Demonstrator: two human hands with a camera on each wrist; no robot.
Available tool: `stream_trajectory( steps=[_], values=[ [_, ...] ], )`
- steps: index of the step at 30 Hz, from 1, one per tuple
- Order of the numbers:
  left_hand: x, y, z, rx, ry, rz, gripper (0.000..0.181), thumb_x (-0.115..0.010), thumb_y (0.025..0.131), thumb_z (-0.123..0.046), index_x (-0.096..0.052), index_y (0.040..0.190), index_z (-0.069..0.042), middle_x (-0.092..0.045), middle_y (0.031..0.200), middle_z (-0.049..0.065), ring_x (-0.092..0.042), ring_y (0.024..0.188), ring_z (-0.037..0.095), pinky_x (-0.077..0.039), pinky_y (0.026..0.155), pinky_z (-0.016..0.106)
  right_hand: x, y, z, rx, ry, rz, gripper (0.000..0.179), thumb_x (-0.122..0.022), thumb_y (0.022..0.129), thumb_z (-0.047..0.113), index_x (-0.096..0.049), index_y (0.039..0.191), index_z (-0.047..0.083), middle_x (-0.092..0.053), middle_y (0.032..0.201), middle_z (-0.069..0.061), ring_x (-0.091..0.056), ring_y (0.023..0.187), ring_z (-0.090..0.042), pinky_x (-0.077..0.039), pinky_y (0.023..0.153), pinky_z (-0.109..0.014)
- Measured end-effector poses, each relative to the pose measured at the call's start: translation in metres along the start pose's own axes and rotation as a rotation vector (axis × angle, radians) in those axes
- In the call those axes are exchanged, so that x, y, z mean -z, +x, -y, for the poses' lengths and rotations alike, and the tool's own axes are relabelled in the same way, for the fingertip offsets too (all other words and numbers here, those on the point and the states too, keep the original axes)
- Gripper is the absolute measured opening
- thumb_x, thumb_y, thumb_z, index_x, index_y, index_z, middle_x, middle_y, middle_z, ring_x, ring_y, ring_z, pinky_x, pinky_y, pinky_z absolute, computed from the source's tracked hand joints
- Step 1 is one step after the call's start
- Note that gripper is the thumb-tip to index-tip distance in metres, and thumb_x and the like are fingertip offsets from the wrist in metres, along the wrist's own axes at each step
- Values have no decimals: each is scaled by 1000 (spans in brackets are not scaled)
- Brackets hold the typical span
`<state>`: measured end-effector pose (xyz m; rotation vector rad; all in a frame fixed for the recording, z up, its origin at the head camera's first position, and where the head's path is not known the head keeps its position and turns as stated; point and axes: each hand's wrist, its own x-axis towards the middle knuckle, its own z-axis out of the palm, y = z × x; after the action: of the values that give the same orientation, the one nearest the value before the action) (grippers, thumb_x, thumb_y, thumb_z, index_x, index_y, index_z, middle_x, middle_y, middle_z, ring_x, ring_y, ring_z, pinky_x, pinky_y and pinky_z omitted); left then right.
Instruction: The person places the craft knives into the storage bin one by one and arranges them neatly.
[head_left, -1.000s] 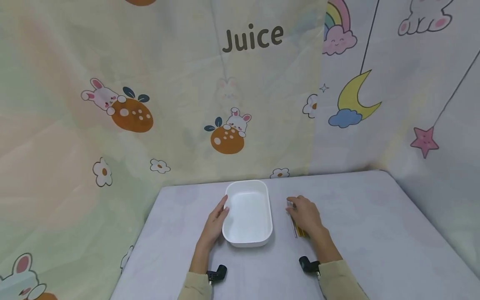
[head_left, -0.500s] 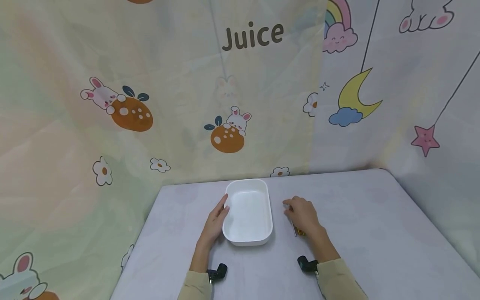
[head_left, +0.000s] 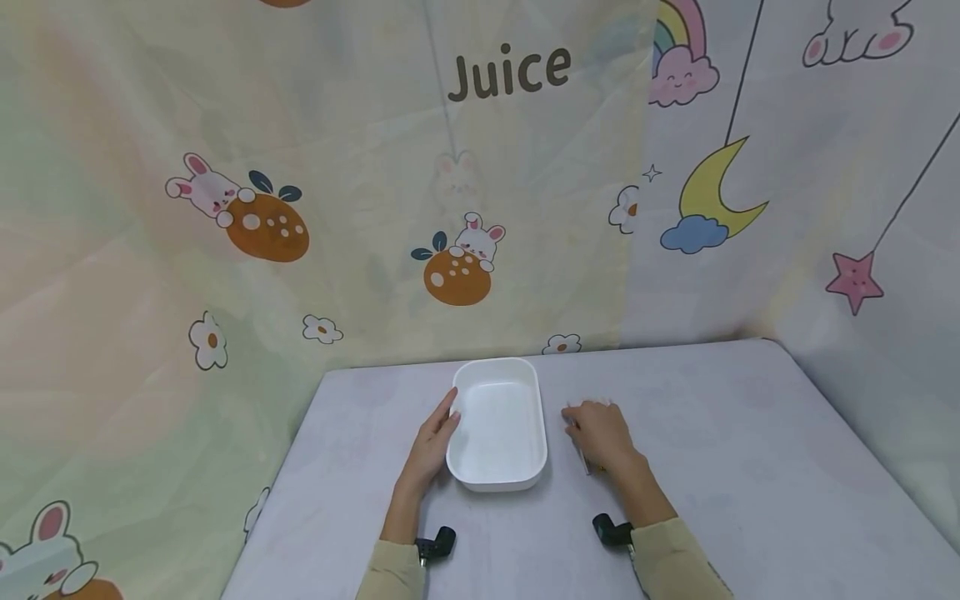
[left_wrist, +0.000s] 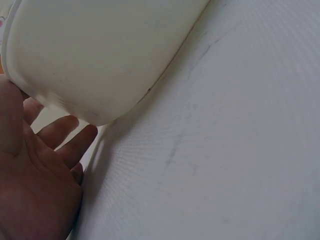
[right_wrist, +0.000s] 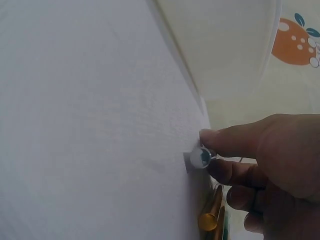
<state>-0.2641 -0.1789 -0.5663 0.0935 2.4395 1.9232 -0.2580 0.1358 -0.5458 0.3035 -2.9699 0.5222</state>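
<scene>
A white rectangular tub (head_left: 501, 479) with rounded corners stands on the white-covered table. My left hand (head_left: 430, 446) rests along its left side, thumb at the rim. In the left wrist view, the fingers (left_wrist: 75, 145) reach the tub's lower wall, extended and loose. To the right of the tub, my right hand (head_left: 603, 435) pinches a slim clear rod (right_wrist: 200, 158) between thumb and forefinger, its round end toward the wrist camera. Below it in the right wrist view lie gold-coloured rods (right_wrist: 208, 221), partly hidden by the other fingers.
The white-covered table (head_left: 735, 467) reaches back to a cloth backdrop (head_left: 360, 275) printed with rabbits, oranges and the word "Juice". Small black cameras, the left one (head_left: 438, 544) and the right one (head_left: 611, 530), sit at the wrists.
My right hand has shifted slightly toward the tub and turned over the rods, covering more of the gold ones. My left hand and the tub stay put.
</scene>
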Motion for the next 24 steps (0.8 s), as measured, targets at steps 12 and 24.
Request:
stream_trajectory(
  steps=[12,24],
  values=[
    [1,1,0,-6,4,1,48,-52,109,-36,-43,156,-43,-36,167,-14,-24,160,18,-20,130,51,-2,0,3,-43,39,-24,30,-74,94,12,-75,124,8,-76,121,-16,-69,120,-39,-37,112,-74],
    [1,0,2,-9,11,1,48,-52,109,-40,-42,156,-44,-35,166,-17,-23,161,18,-19,130,52,3,0,5,-96,186,-62,35,-70,98,12,-70,133,11,-76,108,-12,-71,97,-30,-59,88,-50]
  ],
)
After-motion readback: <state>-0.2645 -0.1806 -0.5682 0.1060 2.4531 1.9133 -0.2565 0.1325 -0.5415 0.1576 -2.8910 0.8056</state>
